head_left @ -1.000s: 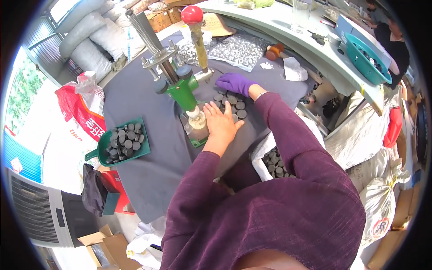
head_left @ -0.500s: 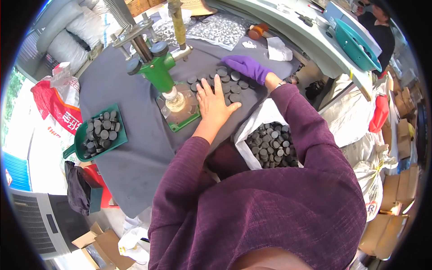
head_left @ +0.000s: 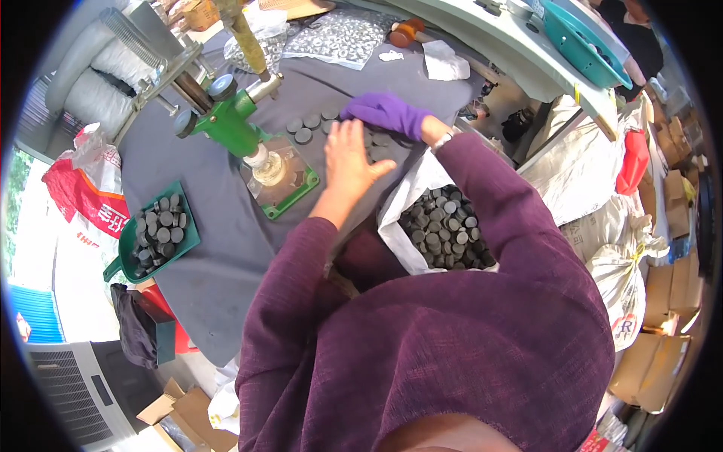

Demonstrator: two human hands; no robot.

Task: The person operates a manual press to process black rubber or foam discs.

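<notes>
My left hand [head_left: 349,162], bare, lies over a group of dark round discs [head_left: 303,135] on the grey cloth, its fingers stretched out and thumb apart. Close beyond it, my right hand [head_left: 388,113] wears a purple glove and curves over the discs' far side, fingers extended. More discs [head_left: 379,140] show between the hands; others are hidden beneath them. Left of my hands stands a green hand press [head_left: 226,128] with a clear base plate. Below the right forearm, a white sack [head_left: 392,230] gapes, full of similar dark discs [head_left: 444,230].
A green dustpan [head_left: 193,235] with more discs rests at the table's left. Small metal rings in a clear bag [head_left: 339,38], an orange-headed mallet [head_left: 407,33] and white paper [head_left: 446,60] lie at the back. A teal basin [head_left: 584,49] sits on the right-hand bench near another person [head_left: 633,45].
The view has shifted, moving the press leftward in the picture. My left hand has moved right, away from the press, and the gloved right hand has come nearer over the discs.
</notes>
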